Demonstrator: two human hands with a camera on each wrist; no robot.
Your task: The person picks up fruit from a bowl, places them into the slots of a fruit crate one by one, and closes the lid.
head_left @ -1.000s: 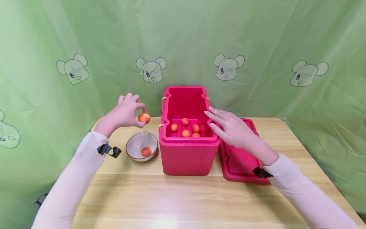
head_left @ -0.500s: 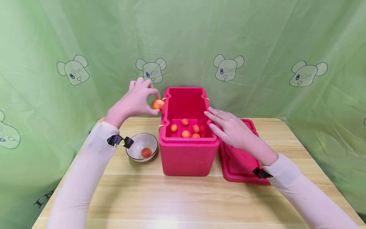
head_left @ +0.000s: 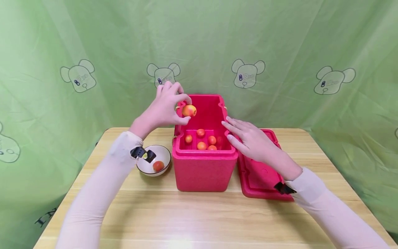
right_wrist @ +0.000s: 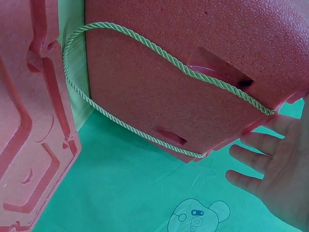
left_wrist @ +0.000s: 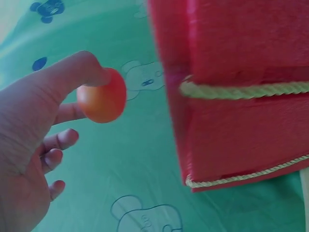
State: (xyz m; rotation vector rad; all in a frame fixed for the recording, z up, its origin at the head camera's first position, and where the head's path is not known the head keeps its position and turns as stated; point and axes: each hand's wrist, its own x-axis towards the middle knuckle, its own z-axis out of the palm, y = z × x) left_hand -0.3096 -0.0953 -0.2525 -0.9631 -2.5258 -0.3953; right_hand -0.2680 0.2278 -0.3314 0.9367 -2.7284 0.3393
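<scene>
My left hand (head_left: 166, 105) pinches a small red-and-yellow, apple-like fruit (head_left: 189, 110) between thumb and index finger, over the left rim of the red foam box (head_left: 203, 173). In the left wrist view the fruit (left_wrist: 102, 95) looks smooth and oval, beside the box's roped side (left_wrist: 241, 130). Several similar fruits (head_left: 201, 145) lie on the box floor. My right hand (head_left: 253, 138) rests with straight fingers at the box's right rim; in the right wrist view its fingertips (right_wrist: 263, 142) are by the rim. A white bowl (head_left: 161, 152) left of the box holds one fruit (head_left: 158, 166).
The red box lid (head_left: 261, 176) lies on the wooden table (head_left: 186, 214), right of the box and partly under my right forearm. Rope handles (right_wrist: 145, 133) hang on the box's sides. A green curtain (head_left: 199, 41) with bear-head drawings stands behind the table.
My left hand has carried the fruit up and to the right, from above the bowl to over the box's left rim. My right hand has stayed at the right rim.
</scene>
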